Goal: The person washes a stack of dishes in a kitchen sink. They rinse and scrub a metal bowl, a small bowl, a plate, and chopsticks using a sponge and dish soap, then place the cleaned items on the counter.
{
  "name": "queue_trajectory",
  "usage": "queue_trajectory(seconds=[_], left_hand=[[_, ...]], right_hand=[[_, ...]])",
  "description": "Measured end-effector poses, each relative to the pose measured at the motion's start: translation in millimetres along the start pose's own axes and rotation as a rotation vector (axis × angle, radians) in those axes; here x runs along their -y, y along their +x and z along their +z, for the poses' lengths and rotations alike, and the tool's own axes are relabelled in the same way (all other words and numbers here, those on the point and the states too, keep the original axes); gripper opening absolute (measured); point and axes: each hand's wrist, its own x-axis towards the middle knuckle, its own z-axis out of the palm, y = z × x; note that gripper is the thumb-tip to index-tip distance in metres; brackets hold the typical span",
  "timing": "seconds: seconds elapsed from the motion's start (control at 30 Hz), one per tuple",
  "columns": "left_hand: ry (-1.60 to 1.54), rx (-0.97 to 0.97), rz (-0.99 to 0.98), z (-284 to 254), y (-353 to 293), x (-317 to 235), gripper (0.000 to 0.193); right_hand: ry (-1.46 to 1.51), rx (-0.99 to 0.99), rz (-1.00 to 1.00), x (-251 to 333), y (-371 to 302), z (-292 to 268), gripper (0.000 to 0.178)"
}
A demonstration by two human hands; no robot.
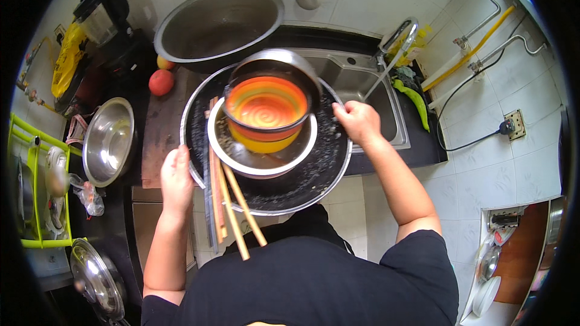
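Observation:
My left hand (176, 181) and my right hand (360, 122) grip opposite edges of a large round black pan (302, 190) with a silver rim, held in front of my body. In the pan is a white-rimmed bowl (260, 172). On top of it, an orange, yellow and green striped bowl (266, 108) sits inside or against a tilted dark metal bowl (296, 66); I cannot tell exactly how they nest. Several chopsticks (234, 211) lean over the near left of the pan, their ends jutting past its rim toward me.
Beyond the pan's right side lies a steel sink (396, 115) with a curved faucet (412, 27). Green peppers (417, 101) lie beside it. A big metal basin (220, 21), a tomato (161, 83) and a blender (103, 15) stand behind; a steel bowl (110, 142) and green rack (42, 242) are left.

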Motion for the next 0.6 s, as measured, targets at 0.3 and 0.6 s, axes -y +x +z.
queue_trajectory(seconds=[0.3, 0.6], left_hand=[[0.109, 0.074, -0.304, 186.4, 90.7, 79.4, 0.035], [0.653, -0.026, -0.365, 258.1, 164.4, 192.0, 0.058]], right_hand=[[-0.124, -0.128, 0.108, -178.5, 77.4, -20.2, 0.045], [-0.138, -0.060, 0.106, -267.6, 148.4, 65.7, 0.043]])
